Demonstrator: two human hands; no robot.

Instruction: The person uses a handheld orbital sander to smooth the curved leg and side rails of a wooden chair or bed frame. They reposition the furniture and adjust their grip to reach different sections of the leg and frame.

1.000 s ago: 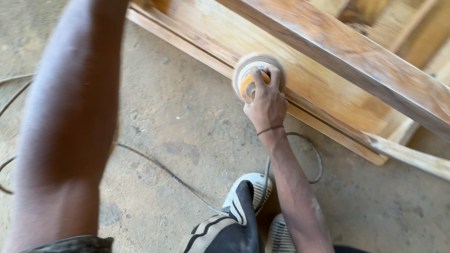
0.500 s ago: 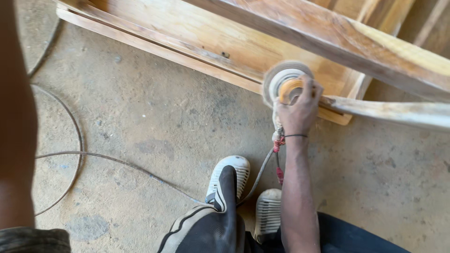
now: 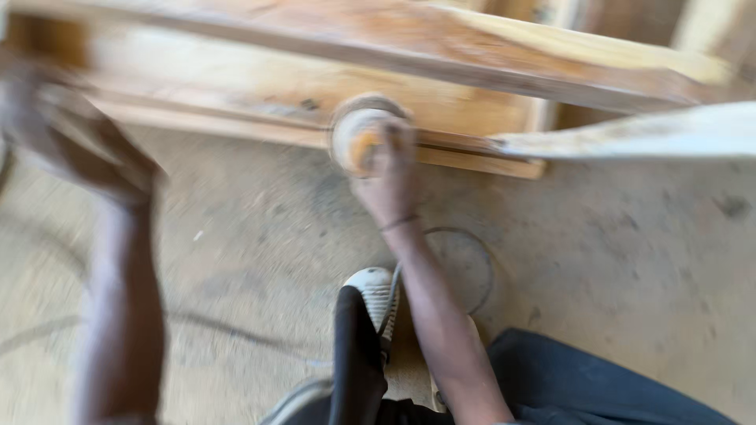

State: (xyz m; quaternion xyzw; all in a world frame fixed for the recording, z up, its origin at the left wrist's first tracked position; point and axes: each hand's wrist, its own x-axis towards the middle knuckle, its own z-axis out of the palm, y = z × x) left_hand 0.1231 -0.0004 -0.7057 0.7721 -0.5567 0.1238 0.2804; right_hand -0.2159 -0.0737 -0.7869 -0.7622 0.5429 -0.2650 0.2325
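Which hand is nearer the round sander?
Right. The right hand is on the round sander at the wooden frame edge; the left hand is far off to its left, blurred.

Frame is motion-blurred, edges approximate. Open concrete floor [image 3: 630,260] to the right of the right hand [image 3: 390,185] and between both arms: free passage there. Ahead is blocked: wooden frame [image 3: 260,86] lies flat across the top, the round sander [image 3: 354,138] sits against its near edge, and a slanted plank [image 3: 504,55] crosses above it, leaving only a shallow gap underneath. A pale board [image 3: 646,134] juts in from the right, just beside the frame's corner. Left hand [image 3: 75,138] rests at the frame's left end. Low down: shoe [image 3: 374,295] and a cable loop [image 3: 465,260] on the floor near the right forearm.
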